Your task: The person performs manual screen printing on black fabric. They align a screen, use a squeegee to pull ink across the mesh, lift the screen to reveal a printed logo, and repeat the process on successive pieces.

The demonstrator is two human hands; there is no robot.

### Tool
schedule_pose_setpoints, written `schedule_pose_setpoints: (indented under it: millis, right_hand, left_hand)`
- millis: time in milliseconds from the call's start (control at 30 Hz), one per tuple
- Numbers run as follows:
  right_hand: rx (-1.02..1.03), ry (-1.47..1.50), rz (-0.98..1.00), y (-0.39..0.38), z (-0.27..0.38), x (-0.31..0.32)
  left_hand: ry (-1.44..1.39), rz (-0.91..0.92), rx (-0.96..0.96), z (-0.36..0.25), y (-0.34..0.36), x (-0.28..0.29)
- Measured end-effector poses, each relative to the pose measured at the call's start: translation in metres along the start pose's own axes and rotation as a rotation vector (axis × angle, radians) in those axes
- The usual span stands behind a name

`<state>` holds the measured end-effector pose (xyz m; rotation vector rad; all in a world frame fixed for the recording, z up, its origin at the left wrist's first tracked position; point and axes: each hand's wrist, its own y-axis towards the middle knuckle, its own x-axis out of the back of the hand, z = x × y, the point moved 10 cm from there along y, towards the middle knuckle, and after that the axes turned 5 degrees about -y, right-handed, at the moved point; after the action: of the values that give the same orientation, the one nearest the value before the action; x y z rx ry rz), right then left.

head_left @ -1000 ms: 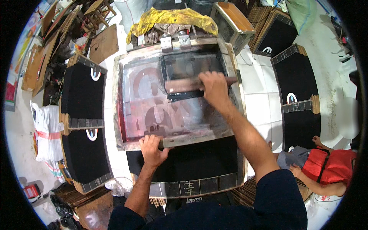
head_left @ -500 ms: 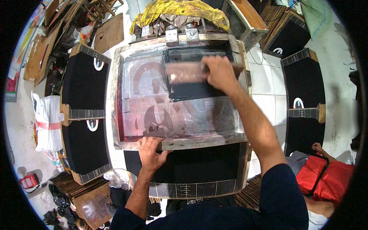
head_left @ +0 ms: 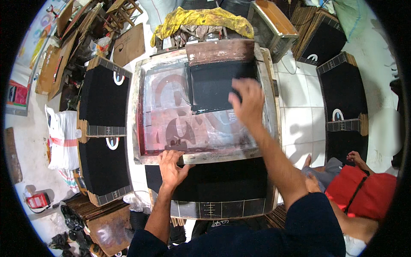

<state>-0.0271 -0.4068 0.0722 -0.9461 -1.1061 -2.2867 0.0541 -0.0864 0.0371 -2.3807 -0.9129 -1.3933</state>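
A wooden-framed printing screen [head_left: 270,128] lies in front of me over a black fabric panel [head_left: 214,182] on a board. My left hand [head_left: 172,168] grips the frame's near rail, fingers over the top. Above the right half of the mesh hovers my right hand [head_left: 249,99], blurred, its fingers apart and nothing in them. A brown wooden squeegee [head_left: 220,51] leans at the frame's far rail, out of my grasp. Between it and my right hand, a dark ink rectangle [head_left: 214,83] covers part of the mesh. Pinkish mesh with faint curved shapes fills the left half.
Black panels with white curved prints stand on boards at the left [head_left: 105,96] and right [head_left: 344,92]. A stained yellow cloth [head_left: 203,21] drapes behind the screen. At the lower right sits a person in red [head_left: 364,190]. Stacked cardboard [head_left: 107,227] lies at the lower left.
My right hand has let go of the squeegee and come nearer. The squeegee now rests at the far rail. My left hand stays on the near rail; the view has shifted slightly.
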Motion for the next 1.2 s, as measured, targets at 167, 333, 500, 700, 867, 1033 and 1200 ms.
schedule_pose_setpoints:
  millis: [167,333,500,700,867,1033,1200]
  right_hand:
    - [0.002,-0.033,0.075,-0.11,0.083,0.075]
    - [0.164,-0.196,-0.239,-0.008,0.14,0.159]
    - [0.118,-0.193,-0.33,0.106,0.182,0.219]
    - [-0.187,-0.31,-0.082,0.193,0.166,0.225]
    - [-0.171,-0.285,-0.077,0.239,0.162,0.229]
    - [-0.171,-0.269,-0.073,0.251,0.162,0.229]
    - [-0.149,-0.262,-0.062,0.246,0.162,0.224]
  left_hand:
    - [0.016,0.098,0.025,-0.03,0.013,0.046]
    - [0.134,-0.245,-0.321,-0.094,0.045,0.188]
    - [-0.097,-0.846,-0.058,0.062,-0.032,0.239]
    - [-0.017,0.057,0.845,0.36,-0.298,-0.023]
    - [-0.754,0.082,1.199,0.364,-0.497,-0.175]
    - [-0.351,-0.294,0.88,0.322,-0.483,-0.125]
    - [-0.227,-0.357,0.912,0.317,-0.485,-0.116]
